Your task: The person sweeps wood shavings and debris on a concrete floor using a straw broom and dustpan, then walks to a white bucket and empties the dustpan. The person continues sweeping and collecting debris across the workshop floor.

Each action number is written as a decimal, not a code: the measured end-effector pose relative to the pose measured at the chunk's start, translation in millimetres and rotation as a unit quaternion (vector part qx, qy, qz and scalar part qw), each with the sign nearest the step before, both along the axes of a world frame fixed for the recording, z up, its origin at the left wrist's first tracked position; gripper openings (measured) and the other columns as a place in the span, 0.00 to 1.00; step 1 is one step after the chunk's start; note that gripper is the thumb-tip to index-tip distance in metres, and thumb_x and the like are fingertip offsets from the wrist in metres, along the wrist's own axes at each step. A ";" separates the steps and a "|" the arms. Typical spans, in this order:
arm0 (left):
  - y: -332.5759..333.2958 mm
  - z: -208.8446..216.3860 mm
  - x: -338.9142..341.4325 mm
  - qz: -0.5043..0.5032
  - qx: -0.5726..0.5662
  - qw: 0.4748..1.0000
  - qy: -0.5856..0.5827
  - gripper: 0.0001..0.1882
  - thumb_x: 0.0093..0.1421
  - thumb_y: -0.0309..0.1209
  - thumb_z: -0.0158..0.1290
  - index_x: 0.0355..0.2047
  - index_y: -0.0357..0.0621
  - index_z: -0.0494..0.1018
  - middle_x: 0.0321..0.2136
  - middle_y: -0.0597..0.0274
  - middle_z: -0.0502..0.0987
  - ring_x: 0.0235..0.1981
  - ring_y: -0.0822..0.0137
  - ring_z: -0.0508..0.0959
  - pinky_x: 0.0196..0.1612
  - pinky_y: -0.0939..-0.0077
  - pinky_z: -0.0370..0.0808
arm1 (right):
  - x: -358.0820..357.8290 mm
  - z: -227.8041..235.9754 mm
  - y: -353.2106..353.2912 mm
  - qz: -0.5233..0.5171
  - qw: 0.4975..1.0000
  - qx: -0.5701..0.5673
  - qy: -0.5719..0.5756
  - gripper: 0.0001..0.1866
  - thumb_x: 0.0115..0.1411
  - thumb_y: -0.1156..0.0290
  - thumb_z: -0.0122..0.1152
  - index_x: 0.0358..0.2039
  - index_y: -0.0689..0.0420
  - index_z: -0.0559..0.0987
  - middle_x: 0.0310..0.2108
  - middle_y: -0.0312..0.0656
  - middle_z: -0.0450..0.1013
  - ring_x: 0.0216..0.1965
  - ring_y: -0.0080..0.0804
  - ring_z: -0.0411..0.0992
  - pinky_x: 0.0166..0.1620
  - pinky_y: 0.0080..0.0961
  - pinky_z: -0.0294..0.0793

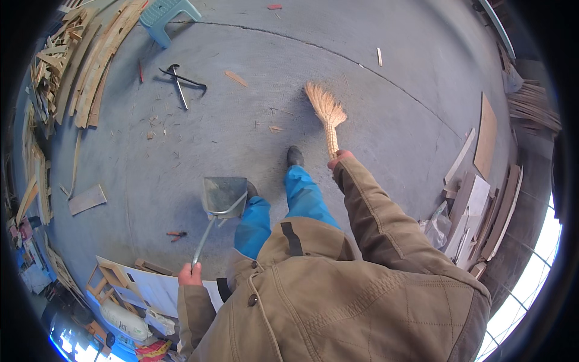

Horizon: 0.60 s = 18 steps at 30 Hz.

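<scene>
My right hand [341,158] is closed round the handle end of a short straw broom [328,113]. The broom's bristles fan out toward the far side, over the grey concrete floor. At the lower left, my left hand [190,274] grips the long metal handle of a dustpan [224,192]. The grey metal pan lies beside my left foot, with its open edge facing away from me. Wood chips and splinters are scattered on the floor, among them a chip [275,129] left of the broom and a longer piece [236,78] farther off.
A hammer [178,87] and a dark pry bar [192,81] lie crossed at the far left, near a light-blue plastic stool [167,18]. Pliers [176,236] rest left of the dustpan. Long boards [99,66] are piled at left, more planks [476,208] at right.
</scene>
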<state>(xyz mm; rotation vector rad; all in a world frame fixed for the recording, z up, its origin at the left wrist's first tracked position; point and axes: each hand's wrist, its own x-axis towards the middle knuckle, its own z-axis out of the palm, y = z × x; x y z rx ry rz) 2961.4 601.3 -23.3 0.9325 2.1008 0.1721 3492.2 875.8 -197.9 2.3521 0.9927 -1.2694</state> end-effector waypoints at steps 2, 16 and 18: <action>-12.1 3.4 -6.9 0.025 0.001 1.000 -0.001 0.16 0.61 0.38 0.56 0.25 0.36 0.70 0.17 0.59 0.68 0.22 0.69 0.65 0.26 0.65 0.65 | -45.5 11.6 -25.3 0.051 0.998 -0.006 0.024 0.36 0.45 0.69 0.69 0.58 0.56 0.73 0.43 0.52 0.78 0.43 0.41 0.79 0.47 0.34 0.79; -55.9 -8.3 -77.6 0.068 -0.001 0.998 -0.003 0.16 0.62 0.38 0.55 0.25 0.37 0.70 0.16 0.58 0.67 0.21 0.67 0.66 0.26 0.63 0.65 | -76.1 148.4 -121.5 -0.040 0.996 0.054 0.063 0.39 0.43 0.68 0.70 0.60 0.55 0.73 0.41 0.55 0.79 0.40 0.40 0.80 0.45 0.33 0.79; -53.4 -11.5 -81.3 0.064 0.018 0.998 0.004 0.16 0.61 0.38 0.55 0.25 0.37 0.70 0.17 0.58 0.67 0.21 0.66 0.67 0.26 0.63 0.65 | -72.1 141.0 -117.7 -0.077 0.994 0.056 0.054 0.39 0.44 0.70 0.71 0.61 0.59 0.71 0.41 0.54 0.79 0.39 0.40 0.80 0.44 0.33 0.79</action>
